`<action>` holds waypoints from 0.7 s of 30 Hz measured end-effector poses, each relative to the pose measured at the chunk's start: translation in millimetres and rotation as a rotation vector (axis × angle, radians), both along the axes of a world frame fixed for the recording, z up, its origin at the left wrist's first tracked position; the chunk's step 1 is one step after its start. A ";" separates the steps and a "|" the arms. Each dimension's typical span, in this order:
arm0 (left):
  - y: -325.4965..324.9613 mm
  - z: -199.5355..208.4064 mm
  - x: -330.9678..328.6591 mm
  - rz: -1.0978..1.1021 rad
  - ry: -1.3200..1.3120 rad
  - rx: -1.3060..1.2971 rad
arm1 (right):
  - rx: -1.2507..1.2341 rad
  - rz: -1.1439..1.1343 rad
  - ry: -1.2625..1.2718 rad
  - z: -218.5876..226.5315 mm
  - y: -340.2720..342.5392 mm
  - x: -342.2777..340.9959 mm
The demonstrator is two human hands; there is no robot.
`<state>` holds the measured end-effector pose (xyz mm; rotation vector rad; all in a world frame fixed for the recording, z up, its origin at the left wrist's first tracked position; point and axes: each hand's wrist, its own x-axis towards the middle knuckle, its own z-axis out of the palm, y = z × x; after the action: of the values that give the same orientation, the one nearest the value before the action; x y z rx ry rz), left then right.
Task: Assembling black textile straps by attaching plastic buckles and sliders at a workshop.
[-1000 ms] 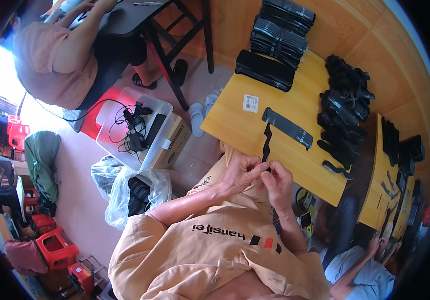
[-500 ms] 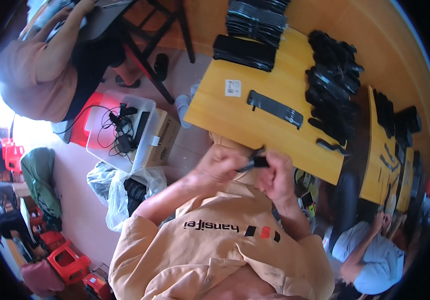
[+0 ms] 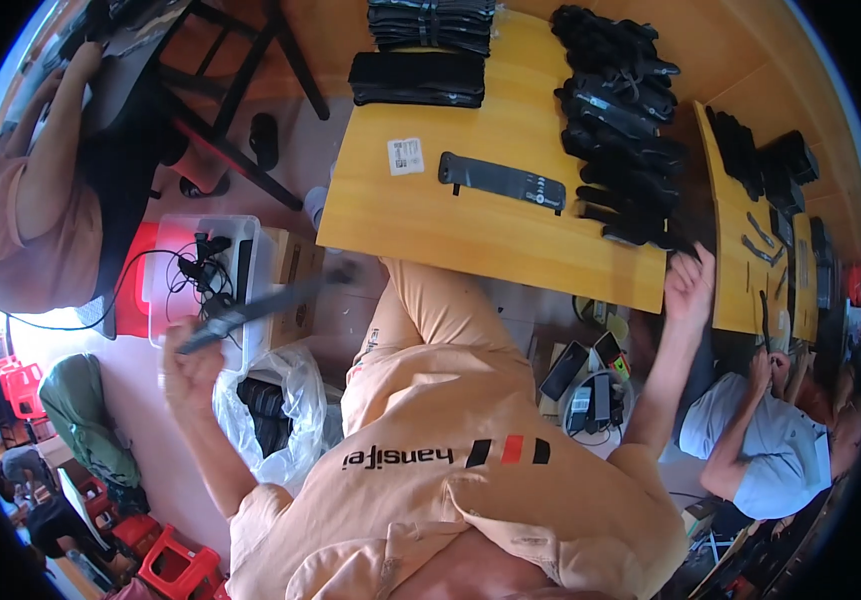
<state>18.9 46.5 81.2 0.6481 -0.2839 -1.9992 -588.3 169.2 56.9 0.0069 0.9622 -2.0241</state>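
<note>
A long black strap (image 3: 260,308) trails up and to the right from my left hand (image 3: 192,370), which is closed on one end; its far end is blurred. That hand is out to the left, in front of the clear plastic bin. At the right corner of the wooden table (image 3: 370,215), my right hand (image 3: 688,288) has its fingertips pinched at the end of another black strap (image 3: 640,232), the nearest in a long row of bundled black straps (image 3: 618,120). A flat black strip with pale markings (image 3: 500,183) lies mid-table.
Stacks of folded black straps (image 3: 416,80) stand at the table's far left, near a white label (image 3: 404,156). A clear bin of cables (image 3: 255,235) and a plastic bag (image 3: 300,400) are on the left. Other people sit on both sides. Below the table is a container of devices (image 3: 595,405).
My hands were together at the table's front edge on a black piece. They have spread apart: the left out to the left with the strap, the right to the strap row.
</note>
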 end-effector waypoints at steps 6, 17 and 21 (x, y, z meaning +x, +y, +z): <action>-20.0 -7.1 -59.6 -0.015 -0.476 -0.225 | 0.097 0.258 0.144 26.1 4.9 31.6; -49.8 -120.0 -174.1 -0.169 -1.064 -0.234 | 0.237 0.443 0.380 19.9 0.7 61.3; -48.0 -115.8 -173.9 -0.158 -1.651 -0.390 | 0.276 0.500 0.533 19.1 4.0 67.1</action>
<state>-155.0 -1.5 -34.5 1.8843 -1.6370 -0.9966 -521.2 173.2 76.1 -0.5905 1.4043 -1.4381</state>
